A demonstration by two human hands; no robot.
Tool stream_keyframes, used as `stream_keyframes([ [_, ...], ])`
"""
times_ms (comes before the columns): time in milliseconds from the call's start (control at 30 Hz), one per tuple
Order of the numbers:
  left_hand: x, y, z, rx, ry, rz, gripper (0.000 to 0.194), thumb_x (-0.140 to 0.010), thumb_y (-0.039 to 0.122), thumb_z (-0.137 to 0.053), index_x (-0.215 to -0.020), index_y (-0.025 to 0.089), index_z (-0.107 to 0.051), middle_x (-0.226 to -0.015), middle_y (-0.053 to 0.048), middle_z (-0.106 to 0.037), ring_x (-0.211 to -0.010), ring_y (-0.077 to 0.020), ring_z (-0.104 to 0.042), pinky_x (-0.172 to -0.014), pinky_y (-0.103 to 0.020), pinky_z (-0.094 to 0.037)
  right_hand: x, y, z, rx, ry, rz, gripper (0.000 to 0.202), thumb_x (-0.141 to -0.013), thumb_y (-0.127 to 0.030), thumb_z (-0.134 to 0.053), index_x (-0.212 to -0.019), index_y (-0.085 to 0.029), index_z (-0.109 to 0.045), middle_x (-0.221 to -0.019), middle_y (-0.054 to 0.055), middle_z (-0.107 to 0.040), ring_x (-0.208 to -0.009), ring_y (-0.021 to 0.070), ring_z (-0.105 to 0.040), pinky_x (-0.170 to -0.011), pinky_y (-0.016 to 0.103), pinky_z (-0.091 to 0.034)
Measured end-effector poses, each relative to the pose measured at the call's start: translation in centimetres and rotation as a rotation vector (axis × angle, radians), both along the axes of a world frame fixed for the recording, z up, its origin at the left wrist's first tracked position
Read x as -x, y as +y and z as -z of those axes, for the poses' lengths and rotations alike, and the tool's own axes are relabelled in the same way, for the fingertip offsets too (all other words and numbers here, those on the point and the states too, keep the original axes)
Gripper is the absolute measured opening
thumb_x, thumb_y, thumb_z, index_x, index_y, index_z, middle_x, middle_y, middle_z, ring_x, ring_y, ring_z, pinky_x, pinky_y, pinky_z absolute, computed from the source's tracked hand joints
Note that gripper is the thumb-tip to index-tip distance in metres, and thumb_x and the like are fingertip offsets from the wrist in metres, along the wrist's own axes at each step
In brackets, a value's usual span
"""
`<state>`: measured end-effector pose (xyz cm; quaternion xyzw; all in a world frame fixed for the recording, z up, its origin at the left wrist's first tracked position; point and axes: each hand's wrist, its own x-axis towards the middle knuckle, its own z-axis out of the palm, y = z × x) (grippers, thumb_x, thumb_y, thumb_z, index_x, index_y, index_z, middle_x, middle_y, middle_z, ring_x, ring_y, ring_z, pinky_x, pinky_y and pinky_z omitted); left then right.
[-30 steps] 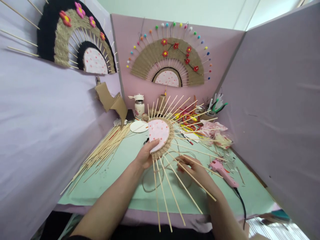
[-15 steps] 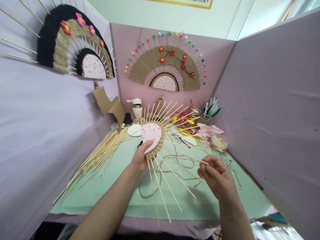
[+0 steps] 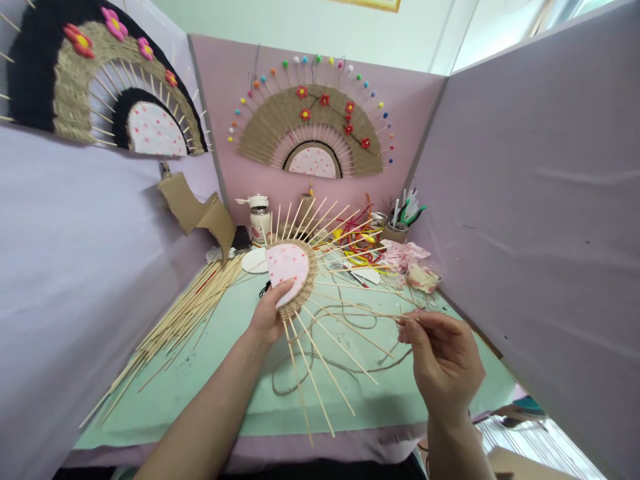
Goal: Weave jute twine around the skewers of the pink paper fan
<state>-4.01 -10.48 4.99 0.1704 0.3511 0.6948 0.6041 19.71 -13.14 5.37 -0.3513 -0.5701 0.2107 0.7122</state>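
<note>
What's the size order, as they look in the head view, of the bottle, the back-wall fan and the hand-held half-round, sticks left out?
Largest to smallest:
1. Back-wall fan, despite hanging farther off
2. Hand-held half-round
3. Bottle

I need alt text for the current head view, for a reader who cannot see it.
A person's left hand holds a half-round, woven-edged piece with thin sticks radiating from its curve, while the right hand pinches what appears to be cord. A stick bundle lies on the green tabletop, and two decorated fans hang on the walls.
</note>
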Motion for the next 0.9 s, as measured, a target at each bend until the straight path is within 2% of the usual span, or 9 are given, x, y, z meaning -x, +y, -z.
stream_keyframes([
  [133,0.0,-0.1,0.0,0.015,-0.006,0.045,0.021,-0.070,0.014,-0.071,-0.090,0.011,-0.067,-0.071,-0.003,-0.073,-0.054,-0.0110,-0.066,-0.048,-0.017,-0.051,0.0,1.2,0.5,0.171,0.023,-0.094,0.013,-0.081,-0.027,-0.069,-0.090,-0.021,-0.061,-0.074,0.002,-0.069,-0.057,0.0137,-0.062,-0.055,0.028,-0.053],
  [267,-0.3,-0.2,0.0,0.012,0.003,0.078,0.021,-0.070,0.014,-0.070,-0.090,0.009,-0.068,-0.072,-0.005,-0.073,-0.056,-0.0119,-0.066,-0.052,-0.018,-0.053,0.4,2.4,1.3,0.360,-0.075,-0.226,0.014,-0.080,-0.031,-0.068,-0.090,-0.021,-0.067,-0.073,0.003,-0.070,-0.058,0.0154,-0.061,-0.056,0.030,-0.051],
  [400,-0.6,-0.4,0.2,0.001,0.013,0.119,0.025,-0.069,0.014,-0.070,-0.094,0.009,-0.068,-0.075,-0.007,-0.073,-0.059,-0.0139,-0.067,-0.055,-0.020,-0.054,1.3,3.4,2.0,0.435,-0.096,-0.331,0.017,-0.082,-0.035,-0.065,-0.085,-0.019,-0.070,-0.071,0.003,-0.068,-0.059,0.0142,-0.056,-0.055,0.027,-0.045],
  [500,-0.8,-0.5,0.4,-0.013,0.014,0.156,0.028,-0.069,0.014,-0.070,-0.096,0.008,-0.068,-0.081,-0.008,-0.074,-0.065,-0.0161,-0.069,-0.061,-0.023,-0.055,2.0,3.9,2.2,0.482,-0.057,-0.394,0.018,-0.080,-0.035,-0.066,-0.077,-0.018,-0.068,-0.066,0.002,-0.064,-0.058,0.0127,-0.051,-0.053,0.025,-0.041],
  [667,-1.2,-0.6,0.6,-0.011,0.031,0.188,0.031,-0.068,0.014,-0.070,-0.099,0.008,-0.068,-0.086,-0.010,-0.075,-0.067,-0.0166,-0.069,-0.064,-0.025,-0.055,3.4,4.3,1.9,0.668,0.120,-0.553,0.019,-0.071,-0.032,-0.071,-0.063,-0.018,-0.062,-0.057,-0.002,-0.057,-0.051,0.0092,-0.044,-0.049,0.023,-0.033],
  [767,-1.3,-0.5,0.7,-0.006,0.029,0.196,0.032,-0.067,0.014,-0.071,-0.098,0.008,-0.068,-0.084,-0.009,-0.075,-0.066,-0.0162,-0.068,-0.063,-0.024,-0.055,4.1,4.5,2.0,0.728,0.165,-0.578,0.019,-0.068,-0.033,-0.071,-0.062,-0.018,-0.061,-0.054,-0.003,-0.055,-0.049,0.0089,-0.042,-0.048,0.023,-0.031],
  [900,-1.3,-0.5,0.8,-0.015,0.039,0.202,0.032,-0.068,0.014,-0.070,-0.100,0.008,-0.067,-0.080,-0.009,-0.074,-0.064,-0.0166,-0.068,-0.063,-0.025,-0.054,4.6,4.8,2.7,0.740,0.079,-0.563,0.022,-0.070,-0.036,-0.070,-0.061,-0.018,-0.061,-0.057,-0.003,-0.056,-0.050,0.0090,-0.043,-0.050,0.023,-0.032],
])
